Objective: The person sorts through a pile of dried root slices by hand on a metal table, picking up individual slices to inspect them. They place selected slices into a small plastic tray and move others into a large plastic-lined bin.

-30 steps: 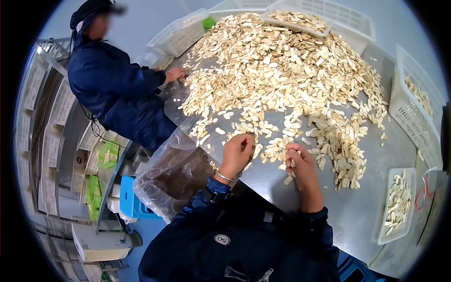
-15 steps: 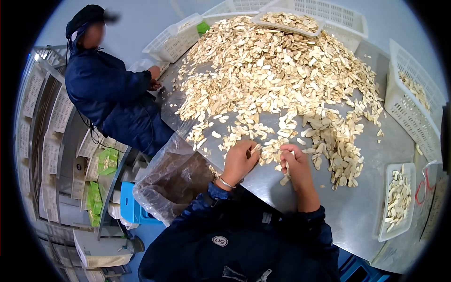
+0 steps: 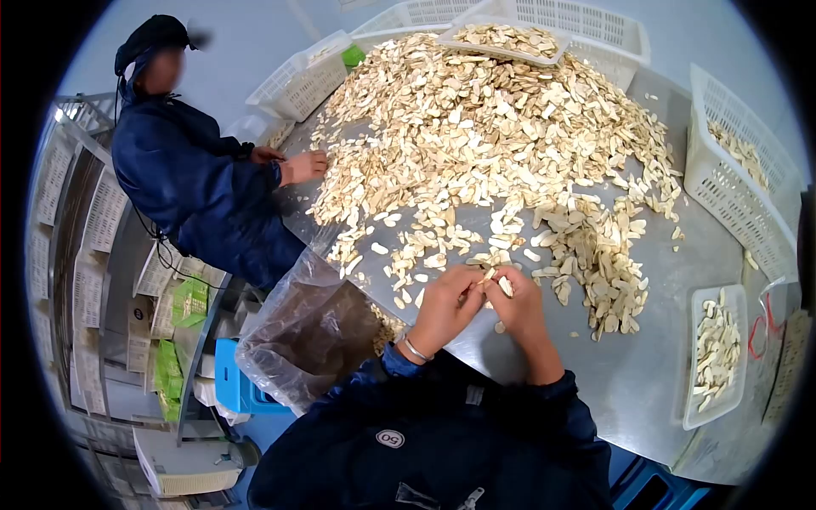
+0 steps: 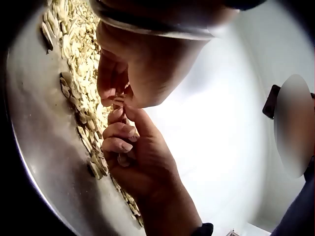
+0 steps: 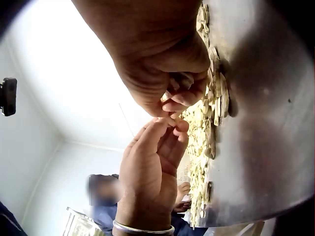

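Observation:
Both hands meet fingertip to fingertip over the near edge of a heap of pale dried slices [image 3: 476, 127]. The left hand [image 3: 450, 308], with a bracelet at its wrist, pinches a small pale slice [image 5: 172, 119] between thumb and fingers. Touching it from the other side are the fingertips of the right hand [image 3: 520, 308]. Curled fingers of the right hand also keep several slices [image 5: 183, 78] against its palm, partly hidden by the fingers. Loose slices [image 3: 595, 289] lie on the metal table [image 3: 620, 382] just beyond the right hand.
A bag-lined bin [image 3: 297, 323] stands at the table's left edge. A shallow tray [image 3: 690, 374] of slices lies at right, with a white perforated basket [image 3: 731, 191] behind it. Another tray [image 3: 557, 58] rests atop the heap. Another person [image 3: 191, 161] works at the left side.
The hands were apart; the left has moved right and the right slightly left and inward until their fingertips meet. The other person's hand has drawn back, then reached to the heap again.

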A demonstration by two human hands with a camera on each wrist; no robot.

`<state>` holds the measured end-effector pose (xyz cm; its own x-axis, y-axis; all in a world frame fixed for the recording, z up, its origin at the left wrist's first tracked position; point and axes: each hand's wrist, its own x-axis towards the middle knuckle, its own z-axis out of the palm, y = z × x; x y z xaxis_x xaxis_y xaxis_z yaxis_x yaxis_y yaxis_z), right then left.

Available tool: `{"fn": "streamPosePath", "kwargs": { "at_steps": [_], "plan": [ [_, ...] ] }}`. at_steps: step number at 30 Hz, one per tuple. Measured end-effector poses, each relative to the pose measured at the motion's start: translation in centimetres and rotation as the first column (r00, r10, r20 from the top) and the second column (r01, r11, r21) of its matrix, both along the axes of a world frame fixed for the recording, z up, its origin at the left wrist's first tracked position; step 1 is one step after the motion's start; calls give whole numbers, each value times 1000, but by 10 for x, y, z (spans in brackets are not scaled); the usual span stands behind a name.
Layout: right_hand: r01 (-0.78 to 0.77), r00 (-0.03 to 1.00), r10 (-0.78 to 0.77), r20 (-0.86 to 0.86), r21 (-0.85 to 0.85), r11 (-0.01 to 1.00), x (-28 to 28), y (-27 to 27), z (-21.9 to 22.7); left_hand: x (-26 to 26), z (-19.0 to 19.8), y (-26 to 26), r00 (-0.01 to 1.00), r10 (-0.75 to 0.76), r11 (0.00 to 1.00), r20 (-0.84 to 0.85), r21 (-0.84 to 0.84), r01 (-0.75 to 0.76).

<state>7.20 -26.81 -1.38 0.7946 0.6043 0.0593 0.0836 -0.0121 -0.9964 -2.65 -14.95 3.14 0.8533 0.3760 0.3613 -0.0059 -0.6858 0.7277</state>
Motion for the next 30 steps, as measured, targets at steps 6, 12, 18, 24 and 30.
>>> {"fn": "streamPosePath", "kwargs": {
  "at_steps": [6, 12, 18, 24, 30],
  "plan": [
    [3, 999, -2, -45, 21, 1000, 0, 0, -1, -1, -17, 0, 997, 71, 969, -29, -236, -76],
    [164, 982, -156, -104, 80, 983, -4, 4, 11, -1, -42, 19, 998, 41, 623, -45, -780, -60],
    [107, 994, -108, 12, 10, 994, -3, 2, 15, 1, -39, 10, 993, 119, 864, 28, -496, -89],
    [146, 987, -148, 59, 35, 989, -2, 3, 6, 2, -17, -1, 992, 117, 993, 37, 8, -118],
    [117, 993, -116, 27, -32, 993, -1, 1, 11, 3, -21, -2, 994, 99, 981, 49, -171, -89]
  ]
}}
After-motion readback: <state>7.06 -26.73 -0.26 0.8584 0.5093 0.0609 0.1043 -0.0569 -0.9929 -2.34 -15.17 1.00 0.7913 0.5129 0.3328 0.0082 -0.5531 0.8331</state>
